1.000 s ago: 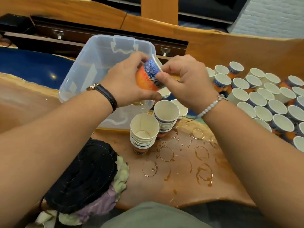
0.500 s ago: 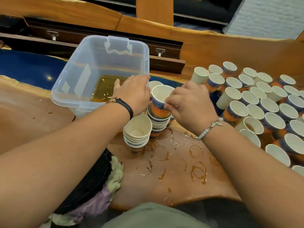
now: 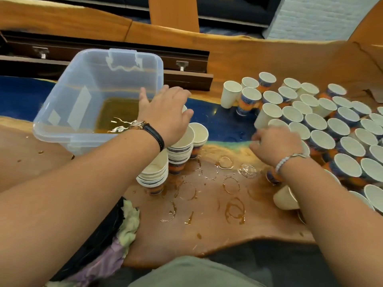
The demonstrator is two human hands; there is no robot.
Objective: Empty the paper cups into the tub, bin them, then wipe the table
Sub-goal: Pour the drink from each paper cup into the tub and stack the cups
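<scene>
- Blue-and-orange print on the paper cups (image 3: 321,139) is too blurred to be read.
- The right hand (image 3: 275,143) is blurred among them, fingers curled; a grip cannot be told.
- The left hand (image 3: 165,114) is spread over nested stacks (image 3: 180,150), mouths up, beside the tub (image 3: 62,129) on the desk (image 3: 207,235).

Tub (image 3: 62,112) left on table (image 3: 207,224); stacked cups (image 3: 180,150) right of it; loose cups (image 3: 323,129) far right.
</scene>
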